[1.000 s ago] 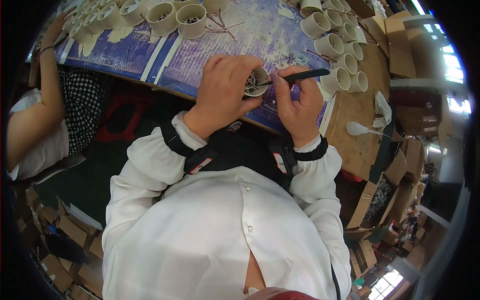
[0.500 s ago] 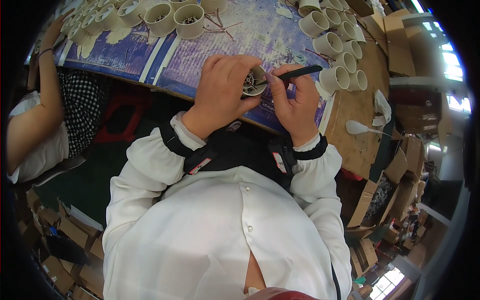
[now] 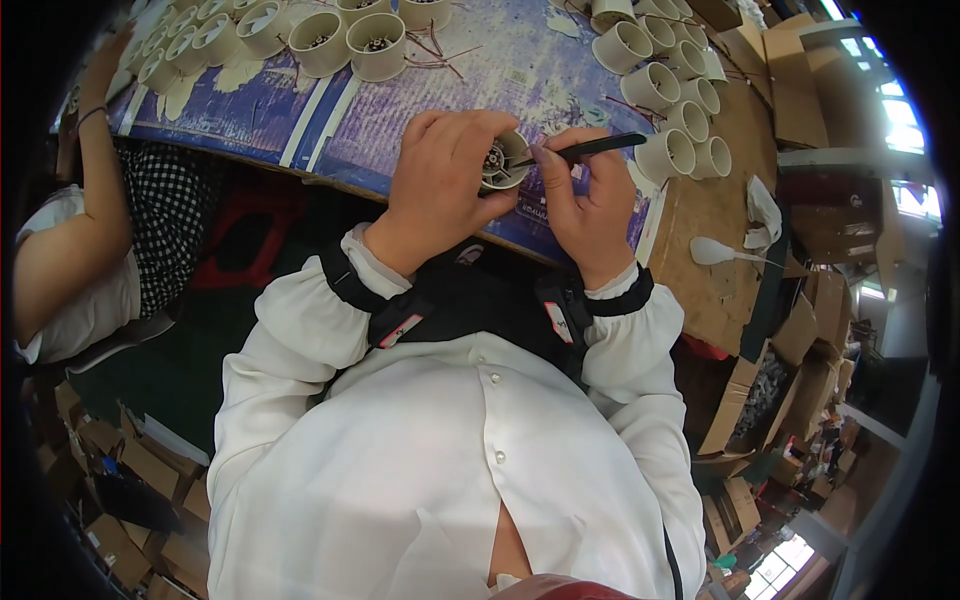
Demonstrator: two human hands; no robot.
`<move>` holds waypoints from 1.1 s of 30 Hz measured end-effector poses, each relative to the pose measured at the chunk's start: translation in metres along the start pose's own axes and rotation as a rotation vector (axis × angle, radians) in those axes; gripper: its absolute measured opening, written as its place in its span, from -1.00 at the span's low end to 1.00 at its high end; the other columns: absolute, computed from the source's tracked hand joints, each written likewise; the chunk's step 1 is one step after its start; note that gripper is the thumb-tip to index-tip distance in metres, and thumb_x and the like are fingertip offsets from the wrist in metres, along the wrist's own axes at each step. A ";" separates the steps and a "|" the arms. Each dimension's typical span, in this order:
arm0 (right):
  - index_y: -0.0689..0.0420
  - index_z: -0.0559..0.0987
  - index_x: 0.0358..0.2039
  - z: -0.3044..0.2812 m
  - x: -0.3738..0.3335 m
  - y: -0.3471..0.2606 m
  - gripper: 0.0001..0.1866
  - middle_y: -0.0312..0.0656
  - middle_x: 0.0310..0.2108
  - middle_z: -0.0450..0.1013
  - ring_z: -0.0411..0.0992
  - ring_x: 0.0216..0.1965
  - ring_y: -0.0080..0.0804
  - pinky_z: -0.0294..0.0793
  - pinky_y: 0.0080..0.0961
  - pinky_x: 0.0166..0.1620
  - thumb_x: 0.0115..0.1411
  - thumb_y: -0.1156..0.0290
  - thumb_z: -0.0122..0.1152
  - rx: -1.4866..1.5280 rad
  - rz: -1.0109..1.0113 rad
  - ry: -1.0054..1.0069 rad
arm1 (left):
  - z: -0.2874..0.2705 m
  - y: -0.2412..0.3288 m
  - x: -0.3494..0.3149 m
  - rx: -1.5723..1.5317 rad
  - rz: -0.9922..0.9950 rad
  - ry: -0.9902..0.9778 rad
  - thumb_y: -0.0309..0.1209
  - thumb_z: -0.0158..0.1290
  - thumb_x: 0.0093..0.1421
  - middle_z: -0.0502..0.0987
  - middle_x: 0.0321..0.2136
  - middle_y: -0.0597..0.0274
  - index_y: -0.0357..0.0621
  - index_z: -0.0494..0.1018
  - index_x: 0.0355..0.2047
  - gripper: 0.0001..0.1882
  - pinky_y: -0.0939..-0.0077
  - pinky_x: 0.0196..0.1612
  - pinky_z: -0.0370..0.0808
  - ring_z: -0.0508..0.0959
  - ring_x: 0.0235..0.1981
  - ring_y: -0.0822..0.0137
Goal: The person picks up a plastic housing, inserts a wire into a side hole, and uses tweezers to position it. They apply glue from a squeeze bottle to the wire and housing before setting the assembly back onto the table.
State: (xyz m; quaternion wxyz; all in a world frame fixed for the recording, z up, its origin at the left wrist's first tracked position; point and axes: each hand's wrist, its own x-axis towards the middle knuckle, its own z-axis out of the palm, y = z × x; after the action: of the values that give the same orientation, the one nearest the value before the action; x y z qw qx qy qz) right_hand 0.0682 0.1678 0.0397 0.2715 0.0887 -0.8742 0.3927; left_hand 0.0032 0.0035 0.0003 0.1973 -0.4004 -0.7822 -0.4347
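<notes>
My left hand (image 3: pixel 440 185) is closed around a small off-white plastic cup-shaped housing (image 3: pixel 519 152), its mouth tipped toward me. Inside it sits a round part with a dark, metallic centre and spokes (image 3: pixel 494 160). Between the thumb and fingers of my right hand (image 3: pixel 592 210) is a slim black tool (image 3: pixel 606 144) that looks like tweezers. Its wide end points off to the right, and its narrow tip reaches into the housing's mouth. My fingers hide the housing's left side and part of the tool.
Similar cups stand in groups at the far left (image 3: pixel 213 38) and far right (image 3: pixel 665 156); some contain dark parts with reddish wires (image 3: pixel 436 55). A white dropper-like bottle (image 3: pixel 710 251) and crumpled white paper (image 3: pixel 764 212) lie on the right. Another person's arm (image 3: pixel 100 170) is at left. Cardboard boxes surround the table.
Both hands keep nearly the same place and hold. The housing has shifted very slightly toward the left, with the tool's tip still at its mouth.
</notes>
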 end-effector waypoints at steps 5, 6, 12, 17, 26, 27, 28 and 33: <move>0.22 0.57 -0.26 0.002 0.000 0.001 -0.88 -0.20 -0.34 0.51 0.49 -0.37 -0.41 0.46 -0.54 -0.26 0.23 0.48 0.32 0.008 -0.007 0.009 | 0.000 -0.001 0.000 0.002 0.000 0.005 -0.41 0.39 -0.22 0.56 -0.15 0.21 -0.04 0.38 0.02 -0.27 0.20 0.07 0.31 0.54 -0.09 0.13; 0.22 0.57 -0.26 0.002 0.001 0.001 -0.88 -0.20 -0.34 0.51 0.49 -0.37 -0.41 0.46 -0.54 -0.26 0.23 0.48 0.32 0.008 -0.008 0.009 | 0.000 -0.001 0.000 0.000 -0.004 0.003 -0.41 0.39 -0.23 0.56 -0.15 0.21 -0.04 0.38 0.02 -0.27 0.20 0.07 0.31 0.54 -0.09 0.13; 0.22 0.57 -0.25 0.001 0.002 0.002 -0.86 -0.20 -0.34 0.51 0.49 -0.36 -0.41 0.46 -0.54 -0.26 0.23 0.47 0.32 0.012 0.004 -0.011 | 0.001 -0.001 0.001 -0.003 0.001 0.012 -0.42 0.39 -0.23 0.56 -0.16 0.21 -0.04 0.38 0.02 -0.27 0.20 0.06 0.31 0.54 -0.09 0.12; 0.21 0.57 -0.24 0.003 0.002 0.002 -0.86 -0.20 -0.35 0.52 0.49 -0.36 -0.41 0.46 -0.53 -0.25 0.24 0.46 0.32 0.025 0.010 0.005 | 0.000 0.000 0.000 0.007 0.013 0.020 -0.43 0.39 -0.24 0.56 -0.16 0.22 -0.03 0.37 0.02 -0.27 0.20 0.06 0.31 0.54 -0.10 0.13; 0.20 0.56 -0.26 0.002 -0.001 0.002 -0.89 -0.19 -0.35 0.51 0.49 -0.36 -0.39 0.46 -0.50 -0.25 0.24 0.48 0.29 0.026 0.003 0.028 | -0.004 0.002 -0.001 0.024 0.015 0.010 -0.41 0.36 -0.13 0.56 -0.15 0.22 -0.08 0.43 0.00 -0.38 0.22 0.04 0.37 0.55 -0.10 0.13; 0.20 0.56 -0.26 0.002 -0.001 0.001 -0.89 -0.18 -0.35 0.50 0.49 -0.36 -0.38 0.45 -0.50 -0.25 0.24 0.48 0.29 0.012 -0.007 0.017 | -0.004 0.002 0.000 0.026 0.018 0.011 -0.41 0.36 -0.13 0.56 -0.15 0.22 -0.08 0.43 0.00 -0.38 0.22 0.04 0.37 0.55 -0.10 0.13; 0.20 0.56 -0.26 0.001 0.000 0.000 -0.89 -0.18 -0.34 0.50 0.49 -0.36 -0.37 0.45 -0.50 -0.25 0.24 0.48 0.29 -0.001 -0.016 0.006 | -0.003 0.002 -0.001 0.026 0.016 0.012 -0.41 0.36 -0.13 0.56 -0.15 0.22 -0.08 0.43 0.00 -0.38 0.22 0.04 0.37 0.55 -0.10 0.13; 0.19 0.56 -0.27 0.001 -0.001 0.004 -0.89 -0.18 -0.35 0.50 0.48 -0.37 -0.35 0.45 -0.49 -0.26 0.23 0.48 0.30 -0.041 -0.059 0.007 | 0.002 0.001 0.000 0.017 0.011 0.008 -0.40 0.38 -0.18 0.55 -0.16 0.23 -0.04 0.39 0.02 -0.32 0.21 0.05 0.33 0.54 -0.09 0.14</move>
State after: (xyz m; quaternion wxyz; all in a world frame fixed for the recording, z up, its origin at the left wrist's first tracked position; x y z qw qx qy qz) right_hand 0.0674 0.1697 0.0355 0.2877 0.1076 -0.8781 0.3669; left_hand 0.0041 0.0054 -0.0004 0.2060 -0.4013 -0.7829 -0.4286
